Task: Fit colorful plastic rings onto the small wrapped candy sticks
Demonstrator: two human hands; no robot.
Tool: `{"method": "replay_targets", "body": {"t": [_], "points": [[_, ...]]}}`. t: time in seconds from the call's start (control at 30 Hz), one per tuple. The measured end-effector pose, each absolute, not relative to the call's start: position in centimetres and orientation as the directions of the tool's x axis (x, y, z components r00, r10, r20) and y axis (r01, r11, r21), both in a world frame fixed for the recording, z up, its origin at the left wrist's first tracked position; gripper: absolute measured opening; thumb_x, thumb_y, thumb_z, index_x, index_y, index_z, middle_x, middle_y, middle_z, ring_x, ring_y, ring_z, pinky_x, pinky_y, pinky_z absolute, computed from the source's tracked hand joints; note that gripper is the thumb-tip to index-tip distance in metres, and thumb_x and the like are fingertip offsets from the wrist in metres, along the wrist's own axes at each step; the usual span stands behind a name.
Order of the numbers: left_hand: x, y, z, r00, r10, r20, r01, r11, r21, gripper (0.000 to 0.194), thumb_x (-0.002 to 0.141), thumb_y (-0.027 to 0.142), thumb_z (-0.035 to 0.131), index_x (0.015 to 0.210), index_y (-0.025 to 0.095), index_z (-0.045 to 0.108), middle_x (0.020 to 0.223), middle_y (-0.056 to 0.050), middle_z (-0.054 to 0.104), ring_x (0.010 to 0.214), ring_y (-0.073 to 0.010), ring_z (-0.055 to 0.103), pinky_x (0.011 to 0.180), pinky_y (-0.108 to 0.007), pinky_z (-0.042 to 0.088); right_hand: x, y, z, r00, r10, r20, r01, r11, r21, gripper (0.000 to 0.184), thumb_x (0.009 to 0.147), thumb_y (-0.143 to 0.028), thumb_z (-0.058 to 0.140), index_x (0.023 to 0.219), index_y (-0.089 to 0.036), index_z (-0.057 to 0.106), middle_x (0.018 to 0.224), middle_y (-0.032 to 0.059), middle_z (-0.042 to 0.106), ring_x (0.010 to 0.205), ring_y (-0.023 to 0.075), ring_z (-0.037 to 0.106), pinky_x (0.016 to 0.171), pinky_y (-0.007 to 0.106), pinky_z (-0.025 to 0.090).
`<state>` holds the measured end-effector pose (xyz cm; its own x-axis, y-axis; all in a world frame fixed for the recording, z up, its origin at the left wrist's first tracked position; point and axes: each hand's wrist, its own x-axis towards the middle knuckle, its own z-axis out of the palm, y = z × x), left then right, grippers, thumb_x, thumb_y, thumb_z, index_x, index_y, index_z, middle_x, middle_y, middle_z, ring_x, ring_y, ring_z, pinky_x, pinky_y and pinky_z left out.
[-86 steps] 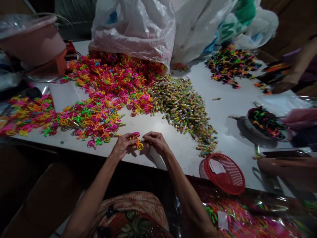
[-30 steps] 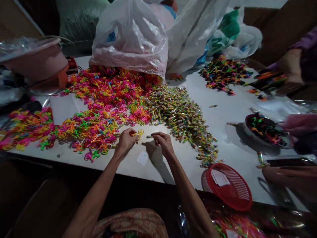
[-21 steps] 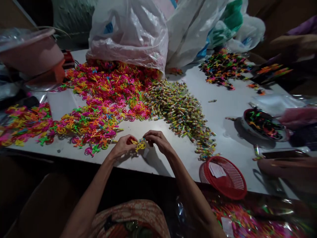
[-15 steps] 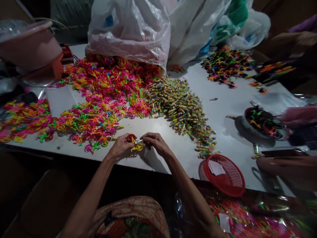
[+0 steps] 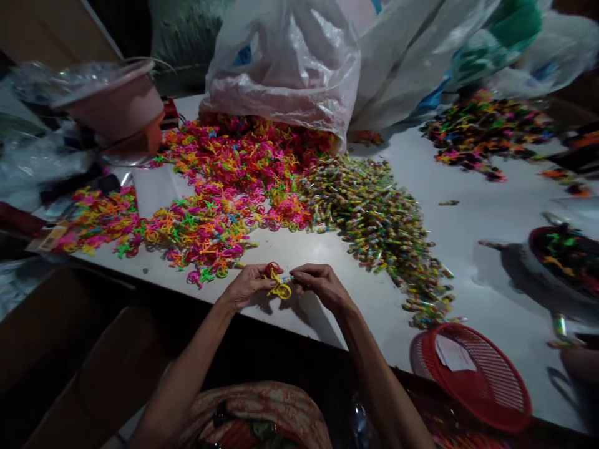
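Near the table's front edge, my left hand (image 5: 247, 287) is closed on a small plastic toy bicycle (image 5: 281, 290), yellow with a red wheel part beside it. My right hand (image 5: 321, 282) pinches the end of a small wrapped tube (image 5: 287, 279), which meets the toy between both hands. Whether the tube is fixed to the toy I cannot tell. Left of my hands spreads a heap of bright plastic toy bicycles (image 5: 206, 234). On the right lies a pile of similar small wrapped tubes (image 5: 374, 212).
A large white plastic bag (image 5: 285, 75) stands behind the heaps. A red mesh basket (image 5: 505, 399) with papers overhangs the front edge at right. A pink tub (image 5: 112, 106) is at back left. A bowl of dark coloured pieces (image 5: 561, 255) sits at far right.
My view has turned left, so the scene sits further right in the picture. Both hands keep their hold on the toy bicycle and the tube.
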<state>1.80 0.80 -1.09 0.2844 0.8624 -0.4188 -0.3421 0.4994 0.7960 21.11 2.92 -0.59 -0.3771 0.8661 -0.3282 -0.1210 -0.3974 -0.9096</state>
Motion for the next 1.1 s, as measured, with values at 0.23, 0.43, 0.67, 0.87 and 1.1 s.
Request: {"method": "replay_targets", "body": {"t": [0.23, 0.43, 0.67, 0.87, 1.1], "points": [[1.1, 0.4, -0.8, 0.260, 0.874, -0.410, -0.294, 0.476, 0.829, 0.042, 0.048, 0.026, 0.085, 0.086, 0.012, 0.072, 0.072, -0.004, 0.068, 0.063, -0.0133, 0.062, 0.064, -0.027, 0.051, 20.6, 2.4, -0.4, -0.352, 0.884, -0.308, -0.124, -0.370, -0.921, 0.030, 0.058, -0.039, 0.082, 0.074, -0.015, 0.075, 0.055, 0.0016, 0.067, 0.049, 0.0118, 0.058, 0.053, 0.026, 0.049], [0.7, 0.1, -0.4, 0.255, 0.866, -0.430, -0.284, 0.492, 0.823, 0.043, 0.046, 0.025, 0.085, 0.086, 0.012, 0.074, 0.075, -0.005, 0.071, 0.063, -0.0131, 0.063, 0.063, -0.025, 0.050, 20.0, 1.8, 0.2, -0.366, 0.889, -0.274, -0.120, -0.338, -0.934, 0.030, 0.060, -0.041, 0.080, 0.074, -0.015, 0.075, 0.053, 0.0010, 0.066, 0.046, 0.0117, 0.058, 0.052, 0.026, 0.049], [0.5, 0.0, 0.1, 0.205, 0.889, -0.410, -0.173, 0.445, 0.879, 0.035, 0.049, 0.025, 0.082, 0.081, 0.014, 0.073, 0.067, -0.001, 0.068, 0.057, -0.0110, 0.059, 0.056, -0.023, 0.047, 19.1, 0.9, 0.6, -0.292, 0.932, -0.213, -0.050, -0.237, -0.970, 0.027, 0.065, -0.042, 0.076, 0.074, -0.016, 0.074, 0.053, 0.0006, 0.065, 0.048, 0.0128, 0.060, 0.052, 0.025, 0.049], [-0.6, 0.9, 2.1, 0.042, 0.946, -0.320, -0.098, 0.323, 0.941, 0.040, 0.051, 0.026, 0.078, 0.089, 0.014, 0.073, 0.068, 0.000, 0.068, 0.061, -0.0115, 0.060, 0.058, -0.022, 0.048, 17.6, 1.6, 0.5, -0.332, 0.925, -0.185, -0.082, -0.224, -0.971, 0.032, 0.068, -0.043, 0.075, 0.084, -0.015, 0.073, 0.058, -0.0002, 0.064, 0.050, 0.0115, 0.060, 0.054, 0.025, 0.050], [-5.9, 4.5, 6.0, -0.399, 0.917, 0.005, 0.186, 0.075, 0.980, 0.047, 0.052, 0.028, 0.074, 0.096, 0.013, 0.072, 0.061, 0.004, 0.060, 0.055, -0.0085, 0.052, 0.052, -0.020, 0.041, 19.1, 5.6, -0.3, -0.217, 0.976, -0.023, 0.056, -0.011, -0.998, 0.052, 0.067, -0.042, 0.074, 0.114, -0.023, 0.067, 0.113, 0.0090, 0.066, 0.074, 0.0166, 0.068, 0.063, 0.029, 0.054]]}}
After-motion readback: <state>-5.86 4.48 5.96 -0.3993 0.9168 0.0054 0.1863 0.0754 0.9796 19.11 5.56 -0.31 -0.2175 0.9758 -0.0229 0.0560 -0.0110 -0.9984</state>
